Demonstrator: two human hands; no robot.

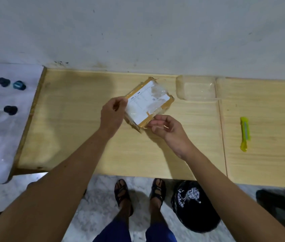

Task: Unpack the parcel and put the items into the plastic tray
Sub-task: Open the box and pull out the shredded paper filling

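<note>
A small brown cardboard parcel [148, 100] with a white shipping label and clear tape is tilted above the wooden table [85, 137]. My left hand [112, 116] grips its left edge. My right hand [166, 128] pinches the parcel's lower right corner with curled fingers, where the tape looks torn. A clear plastic tray [196, 88] lies just right of the parcel near the wall, with nothing visible in it.
A yellow-green utility knife [245, 133] lies on the right part of the table. Several dark round objects [10, 110] sit on a white surface at the left. A black bag [194, 205] stands on the marble floor by my feet.
</note>
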